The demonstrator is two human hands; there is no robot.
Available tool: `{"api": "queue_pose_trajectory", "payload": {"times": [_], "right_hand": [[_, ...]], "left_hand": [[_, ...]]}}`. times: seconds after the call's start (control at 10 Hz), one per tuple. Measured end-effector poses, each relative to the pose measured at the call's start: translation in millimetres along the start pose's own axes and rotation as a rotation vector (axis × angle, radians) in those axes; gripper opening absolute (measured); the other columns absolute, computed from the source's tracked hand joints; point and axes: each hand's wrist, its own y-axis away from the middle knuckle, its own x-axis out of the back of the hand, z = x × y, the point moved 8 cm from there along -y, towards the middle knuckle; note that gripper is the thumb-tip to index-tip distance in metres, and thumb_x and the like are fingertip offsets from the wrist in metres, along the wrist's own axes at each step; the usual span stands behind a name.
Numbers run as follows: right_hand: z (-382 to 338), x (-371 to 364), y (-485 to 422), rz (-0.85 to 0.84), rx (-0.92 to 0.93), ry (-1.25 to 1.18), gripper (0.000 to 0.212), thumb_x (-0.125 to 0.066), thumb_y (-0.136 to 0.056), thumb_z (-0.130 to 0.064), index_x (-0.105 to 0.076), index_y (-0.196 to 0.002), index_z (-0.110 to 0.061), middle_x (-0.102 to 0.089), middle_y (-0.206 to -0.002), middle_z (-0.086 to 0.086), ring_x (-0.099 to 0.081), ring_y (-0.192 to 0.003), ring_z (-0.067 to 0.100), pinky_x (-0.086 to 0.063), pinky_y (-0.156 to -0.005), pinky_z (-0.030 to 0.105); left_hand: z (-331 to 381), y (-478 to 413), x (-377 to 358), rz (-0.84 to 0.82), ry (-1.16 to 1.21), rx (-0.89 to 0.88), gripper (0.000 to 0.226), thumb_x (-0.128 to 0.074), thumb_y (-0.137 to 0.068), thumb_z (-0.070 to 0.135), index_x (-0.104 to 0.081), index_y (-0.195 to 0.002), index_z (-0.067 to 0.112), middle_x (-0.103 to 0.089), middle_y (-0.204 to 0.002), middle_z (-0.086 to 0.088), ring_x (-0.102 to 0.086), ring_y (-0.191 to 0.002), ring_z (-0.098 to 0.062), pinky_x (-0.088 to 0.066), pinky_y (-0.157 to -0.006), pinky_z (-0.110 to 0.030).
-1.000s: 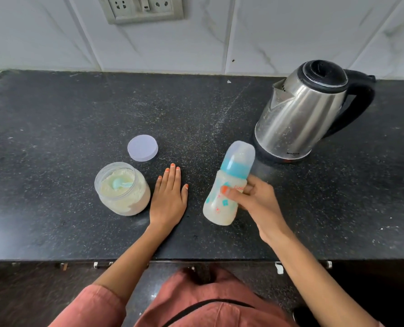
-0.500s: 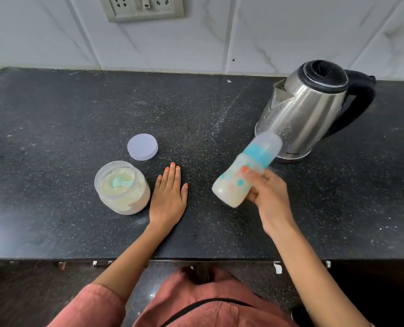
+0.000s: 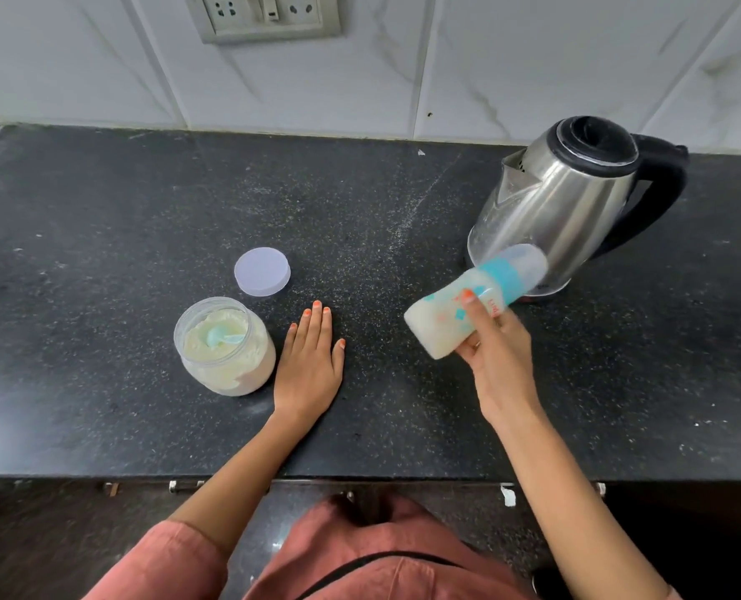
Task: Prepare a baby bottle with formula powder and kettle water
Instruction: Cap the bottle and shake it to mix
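My right hand (image 3: 496,357) grips a capped baby bottle (image 3: 468,303) with a teal collar, held above the counter and tilted far over, cap pointing up-right toward the kettle. Milky white liquid fills it. My left hand (image 3: 310,365) lies flat on the black counter (image 3: 100,210), fingers together, holding nothing. Just left of it stands an open clear jar of formula powder (image 3: 225,346) with a teal scoop (image 3: 221,337) lying in the powder. The jar's lilac lid (image 3: 262,271) rests behind it. A steel kettle (image 3: 563,201) with black lid and handle stands at the back right.
A white tiled wall with a socket panel (image 3: 269,15) runs along the back of the counter. The counter's front edge (image 3: 360,476) lies close to my body, with dark cabinet fronts below.
My right hand has swung the bottle from near upright to steeply tilted and shifted it right toward the kettle. The left hand has stayed flat on the counter.
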Motion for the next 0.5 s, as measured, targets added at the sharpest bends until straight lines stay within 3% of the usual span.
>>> {"api": "queue_pose_trajectory", "payload": {"times": [0.1, 0.2, 0.3, 0.4, 0.5], "right_hand": [[13, -20, 17, -0.272, -0.037, 0.342, 0.028, -0.075, -0.065, -0.016, -0.066, -0.091, -0.019, -0.074, -0.081, -0.006, -0.069, -0.078, 0.008, -0.053, -0.061, 0.017], [5, -16, 12, -0.231, -0.006, 0.304, 0.024, -0.073, -0.067, -0.011, -0.066, -0.089, -0.018, -0.074, -0.079, -0.007, -0.069, -0.075, 0.006, -0.053, -0.06, 0.018], [-5, -3, -3, -0.011, 0.007, -0.004, 0.016, -0.067, -0.077, -0.017, -0.064, -0.093, -0.018, -0.071, -0.091, -0.003, -0.068, -0.082, 0.007, -0.056, -0.063, 0.023], [6, -13, 5, -0.079, -0.013, 0.128, 0.016, -0.067, -0.078, -0.013, -0.064, -0.092, -0.019, -0.072, -0.089, -0.004, -0.068, -0.082, 0.009, -0.056, -0.065, 0.023], [22, -28, 22, -0.282, -0.032, 0.41, 0.025, -0.073, -0.07, -0.007, -0.067, -0.092, -0.016, -0.074, -0.078, -0.007, -0.069, -0.077, 0.007, -0.054, -0.063, 0.018]], "left_hand": [[-2, 0, 0, -0.001, -0.014, 0.004, 0.054, -0.02, -0.1, 0.033, -0.007, -0.148, 0.01, -0.002, -0.157, -0.005, -0.001, -0.145, -0.017, 0.003, -0.116, -0.031], [-1, -1, -1, 0.001, -0.015, 0.006, 0.054, -0.019, -0.1, 0.033, -0.007, -0.148, 0.01, -0.002, -0.157, -0.004, 0.0, -0.145, -0.016, 0.003, -0.116, -0.031], [-1, 0, -1, -0.002, -0.008, 0.003, 0.054, -0.019, -0.1, 0.033, -0.007, -0.148, 0.01, -0.001, -0.157, -0.004, 0.0, -0.145, -0.016, 0.003, -0.116, -0.031], [-1, 0, 0, 0.001, -0.01, 0.004, 0.054, -0.02, -0.1, 0.032, -0.008, -0.148, 0.009, -0.003, -0.157, -0.005, -0.001, -0.145, -0.017, 0.003, -0.116, -0.031], [-1, -1, 0, 0.003, -0.016, 0.005, 0.054, -0.022, -0.1, 0.032, -0.009, -0.148, 0.01, -0.004, -0.157, -0.005, -0.002, -0.145, -0.017, 0.002, -0.116, -0.031]]}}
